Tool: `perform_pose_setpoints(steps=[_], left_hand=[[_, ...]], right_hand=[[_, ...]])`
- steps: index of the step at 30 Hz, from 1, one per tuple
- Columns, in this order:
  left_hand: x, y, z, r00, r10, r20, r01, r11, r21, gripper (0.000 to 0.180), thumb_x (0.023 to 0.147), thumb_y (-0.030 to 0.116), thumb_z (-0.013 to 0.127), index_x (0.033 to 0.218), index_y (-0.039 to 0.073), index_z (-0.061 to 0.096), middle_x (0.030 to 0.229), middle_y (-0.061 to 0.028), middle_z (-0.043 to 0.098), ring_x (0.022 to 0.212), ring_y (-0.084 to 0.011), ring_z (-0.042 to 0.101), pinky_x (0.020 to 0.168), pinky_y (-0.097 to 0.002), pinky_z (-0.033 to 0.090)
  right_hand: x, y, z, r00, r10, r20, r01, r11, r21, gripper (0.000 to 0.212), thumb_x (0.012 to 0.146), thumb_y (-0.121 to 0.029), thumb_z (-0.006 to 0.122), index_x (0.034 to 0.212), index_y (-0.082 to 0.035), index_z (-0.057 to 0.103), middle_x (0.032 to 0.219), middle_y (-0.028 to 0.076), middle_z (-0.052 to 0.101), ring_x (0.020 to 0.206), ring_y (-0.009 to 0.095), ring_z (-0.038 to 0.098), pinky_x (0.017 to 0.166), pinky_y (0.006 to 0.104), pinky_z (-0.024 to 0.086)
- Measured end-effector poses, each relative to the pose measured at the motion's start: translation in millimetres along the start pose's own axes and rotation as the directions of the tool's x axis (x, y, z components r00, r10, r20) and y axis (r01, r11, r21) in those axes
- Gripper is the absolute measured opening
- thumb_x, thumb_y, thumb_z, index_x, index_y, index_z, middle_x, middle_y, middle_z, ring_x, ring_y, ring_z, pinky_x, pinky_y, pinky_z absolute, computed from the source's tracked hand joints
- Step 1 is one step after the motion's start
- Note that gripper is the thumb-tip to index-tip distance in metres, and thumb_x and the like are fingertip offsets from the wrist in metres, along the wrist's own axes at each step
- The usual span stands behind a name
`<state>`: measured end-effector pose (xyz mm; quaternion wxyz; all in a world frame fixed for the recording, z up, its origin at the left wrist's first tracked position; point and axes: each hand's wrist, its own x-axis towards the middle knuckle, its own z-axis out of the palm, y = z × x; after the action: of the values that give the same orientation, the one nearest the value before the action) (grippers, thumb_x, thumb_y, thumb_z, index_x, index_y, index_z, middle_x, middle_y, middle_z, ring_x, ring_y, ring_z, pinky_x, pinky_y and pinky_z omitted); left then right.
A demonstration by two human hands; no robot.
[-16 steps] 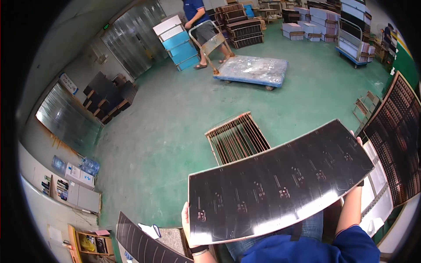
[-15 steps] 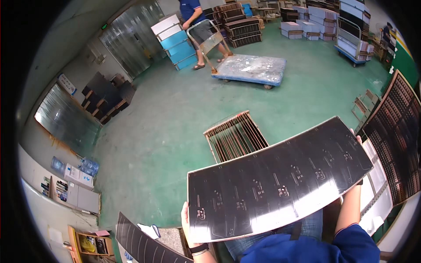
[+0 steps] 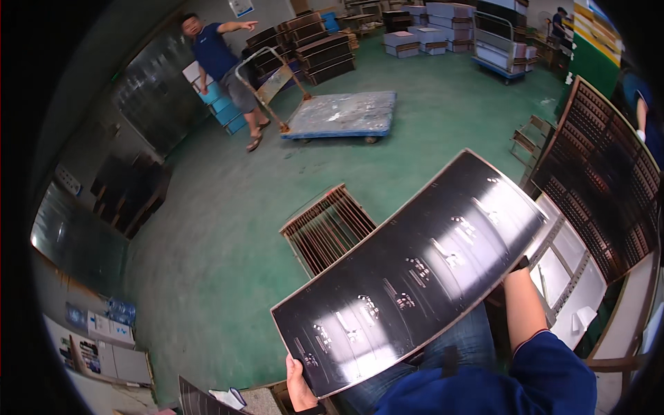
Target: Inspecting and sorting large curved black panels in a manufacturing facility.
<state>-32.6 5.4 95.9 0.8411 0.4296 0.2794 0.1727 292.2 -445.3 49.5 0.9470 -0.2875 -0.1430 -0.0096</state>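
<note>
**Gripping a black panel [image 3: 404, 277] by its left end**

Holding the panel above the lap, slanted from lower left to upper right, with clusters of pale markings across its face and bright glare toward both ends. Grasping its short left edge, close to the lower corner, with the left hand [image 3: 298, 385]. Reaching the long lower edge, near the right corner, with the right forearm [image 3: 524, 304]; right hand out of sight behind the panel, so impossible to tell whether clenched or loose.

Just past the panel's long upper edge, on the green floor [image 3: 214, 263]: a slatted rack [image 3: 328, 228], partly covered from view. Farther out on the same floor: a flat cart [image 3: 339, 114] with a blue-edged platform and, beside the handle at its left end, a co-worker [image 3: 216, 55] in a dark blue shirt, one arm stretched toward the right. Beyond the panel's right end: a large dark board [image 3: 602, 173], standing tilted. Toward the floor's far edge: pale boxes [image 3: 449, 31] in stacks.
</note>
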Motion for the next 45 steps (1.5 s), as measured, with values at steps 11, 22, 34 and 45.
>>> perform_pose_setpoints(steps=[11,22,34,45], left_hand=[[-7,-2,22,0.971,0.234,-0.048,-0.236,0.970,-0.062,0.044,0.095,0.022,0.047,0.134,0.007,0.034,0.123,-0.0093,0.051,0.106,-0.0227,0.054,0.090,-0.0386,0.047],[-11,6,8,0.966,0.256,-0.031,-0.258,0.961,-0.096,0.039,0.095,0.018,0.047,0.131,0.008,0.040,0.120,-0.0082,0.053,0.107,-0.0230,0.053,0.091,-0.0384,0.046],[-18,14,7,0.982,0.156,-0.109,-0.147,0.985,0.089,0.067,0.083,0.041,0.057,0.136,0.005,0.037,0.134,-0.0140,0.041,0.120,-0.0317,0.041,0.102,-0.0445,0.034],[-8,-7,47,0.993,0.114,0.008,-0.102,0.918,-0.384,0.053,0.091,0.040,0.050,0.131,0.005,0.044,0.128,-0.0095,0.051,0.115,-0.0271,0.048,0.100,-0.0414,0.038]], right_hand=[[-14,-5,110,0.969,0.127,-0.213,-0.077,0.970,0.230,0.044,0.097,-0.040,0.038,0.121,-0.006,0.051,0.117,0.010,0.059,0.109,0.025,0.055,0.094,0.0412,0.044],[-27,-12,102,0.970,0.075,-0.232,-0.111,0.983,-0.146,0.037,0.091,-0.016,0.054,0.126,-0.006,0.045,0.118,0.008,0.057,0.107,0.021,0.057,0.090,0.0374,0.048],[-29,-18,132,0.986,0.066,-0.156,-0.097,0.974,-0.205,0.039,0.091,-0.018,0.056,0.125,-0.003,0.046,0.119,0.009,0.056,0.107,0.020,0.056,0.090,0.0363,0.047],[-51,30,183,0.956,0.291,-0.039,-0.281,0.945,0.165,0.042,0.095,-0.024,0.046,0.132,-0.006,0.036,0.128,0.011,0.048,0.118,0.027,0.047,0.098,0.0460,0.040]])
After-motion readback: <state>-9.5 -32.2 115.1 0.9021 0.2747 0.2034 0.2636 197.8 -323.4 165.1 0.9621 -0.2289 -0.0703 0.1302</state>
